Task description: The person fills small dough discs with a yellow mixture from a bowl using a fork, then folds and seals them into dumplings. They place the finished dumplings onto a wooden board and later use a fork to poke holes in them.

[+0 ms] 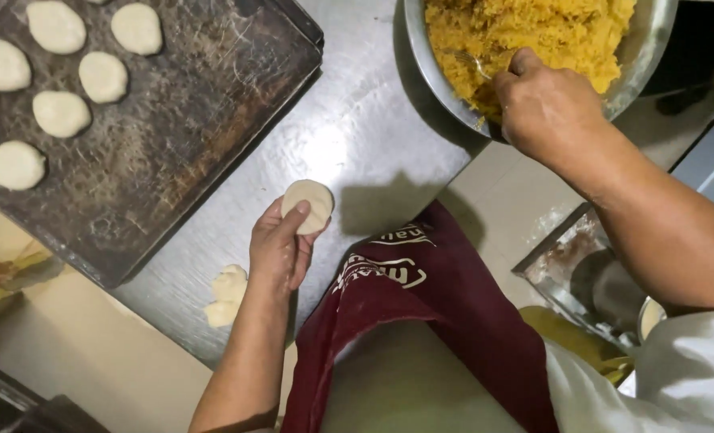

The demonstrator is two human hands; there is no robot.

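Left hand [279, 244] gripping a flattened dough disc [309, 203] over the steel table [357, 128], right hand [543, 100] closed on a fork [469, 61] in the far-right metal bowl [653, 48] of yellow filling [533, 28], dark baking tray [212, 104] with dough rounds [60, 113] far left, dough scraps [227, 293] near the left wrist

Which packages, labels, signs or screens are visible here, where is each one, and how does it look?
Apron print: pale curved lettering with outlines on the dark red apron, below the left hand.
No packages, signs or screens show.

Bowl [429, 56] cropped by top edge
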